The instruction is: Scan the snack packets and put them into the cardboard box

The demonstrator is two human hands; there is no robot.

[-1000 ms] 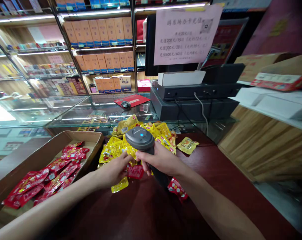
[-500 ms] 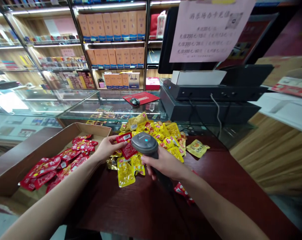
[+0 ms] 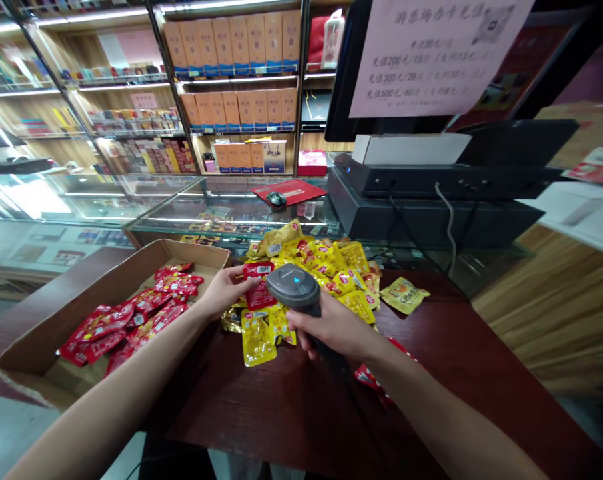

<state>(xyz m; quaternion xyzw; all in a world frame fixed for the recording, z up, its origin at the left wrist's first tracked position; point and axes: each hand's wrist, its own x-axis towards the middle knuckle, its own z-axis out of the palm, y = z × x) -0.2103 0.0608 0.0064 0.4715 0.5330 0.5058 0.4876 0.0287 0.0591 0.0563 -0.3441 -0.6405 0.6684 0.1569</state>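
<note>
My left hand [image 3: 224, 292] pinches a red snack packet [image 3: 258, 285] by its left edge, its barcode patch facing up near the top. Wrapped around the handle of a grey barcode scanner [image 3: 293, 285] is my right hand [image 3: 336, 327]. The scanner's head, with a small blue light on top, points left and sits right beside the red packet. Under and behind both lies a heap of yellow snack packets [image 3: 348, 280]. One yellow packet [image 3: 259, 339] lies flat at the near side of the heap. Another red packet [image 3: 368, 377] is partly hidden beneath my right forearm.
To the left, an open cardboard box [image 3: 18, 353] holds several red packets. A lone yellow packet [image 3: 405, 295] lies right of the heap. Beyond stand a glass counter [image 3: 191, 207], a mouse [image 3: 276, 199] on a red pad, and a monitor with a paper sign [image 3: 431, 60].
The red packet in my left hand has turned more upright and squarer to the scanner. The whole view has shifted slightly; my right hand keeps its grip on the scanner.
</note>
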